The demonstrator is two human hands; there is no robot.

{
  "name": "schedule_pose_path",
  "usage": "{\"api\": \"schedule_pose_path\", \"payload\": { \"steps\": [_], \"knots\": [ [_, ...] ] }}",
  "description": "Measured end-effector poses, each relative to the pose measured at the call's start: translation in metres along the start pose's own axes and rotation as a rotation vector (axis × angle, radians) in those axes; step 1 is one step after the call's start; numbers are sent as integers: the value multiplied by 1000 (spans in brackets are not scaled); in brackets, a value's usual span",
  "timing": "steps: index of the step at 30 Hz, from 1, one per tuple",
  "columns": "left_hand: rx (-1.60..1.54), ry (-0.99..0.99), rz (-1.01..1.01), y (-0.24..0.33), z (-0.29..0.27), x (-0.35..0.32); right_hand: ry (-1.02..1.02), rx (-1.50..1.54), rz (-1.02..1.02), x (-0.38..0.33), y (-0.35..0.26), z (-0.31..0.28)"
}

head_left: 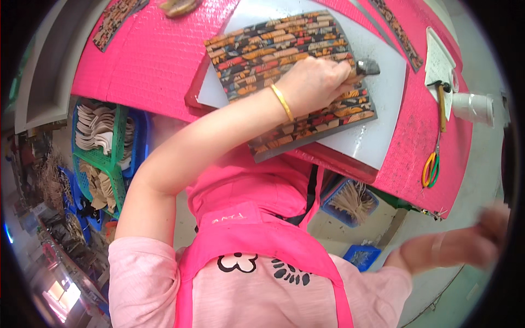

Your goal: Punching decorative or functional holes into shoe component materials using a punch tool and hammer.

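Note:
My left hand [317,85], a gold bangle on its wrist, is closed over a patterned sheet [284,49]. From its fingers sticks out a small tool with a dark, shiny head [368,66]; its kind I cannot make out. The sheet has rows of black, orange, red and tan print and a grey edge, and lies on a white board [383,109]. My right hand [486,235] is off to the lower right, away from the table, its fingers smeared by motion.
The table has a pink cover [142,65]. Printed strips [117,24] lie at its far left. Scissors with yellow and green handles [431,169] are at the right, near a white roll [473,108]. Green baskets [101,158] of cut pieces stand left, a blue basket [350,202] below.

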State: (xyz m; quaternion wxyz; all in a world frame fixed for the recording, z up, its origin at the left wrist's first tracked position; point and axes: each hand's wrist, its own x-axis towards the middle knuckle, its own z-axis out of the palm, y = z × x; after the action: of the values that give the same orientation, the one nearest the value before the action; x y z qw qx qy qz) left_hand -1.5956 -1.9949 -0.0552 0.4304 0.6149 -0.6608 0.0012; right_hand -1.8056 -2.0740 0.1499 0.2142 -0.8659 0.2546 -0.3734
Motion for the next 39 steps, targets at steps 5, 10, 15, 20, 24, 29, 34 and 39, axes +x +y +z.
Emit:
{"api": "schedule_pose_path", "payload": {
  "steps": [5, 10, 15, 20, 24, 29, 34, 39],
  "knots": [
    [51, -31, 85, 1, 0, 0, -327, -286, 254, -64, 42, 1],
    [1, -42, 56, -1, -1, 2, -473, -250, 372, -87, 57, 26],
    [-761, 258, -465, -3, -16, 4, -497, -215, 440, -100, 69, 46],
    [-495, 77, -467, 8, -18, -2, -476, -196, 403, -103, 80, 41],
    [-304, 8, -325, 7, -11, -1, -473, -189, 429, -102, 81, 45],
    [-211, 18, -198, -1, -6, 0, -483, -182, 419, -103, 82, 47],
    [-143, 5, -120, -1, -5, 0, -473, -195, 400, -107, 89, 45],
    [-102, -26, -51, 1, -4, 0, -350, -117, 369, -108, 96, 33]
  ]
}}
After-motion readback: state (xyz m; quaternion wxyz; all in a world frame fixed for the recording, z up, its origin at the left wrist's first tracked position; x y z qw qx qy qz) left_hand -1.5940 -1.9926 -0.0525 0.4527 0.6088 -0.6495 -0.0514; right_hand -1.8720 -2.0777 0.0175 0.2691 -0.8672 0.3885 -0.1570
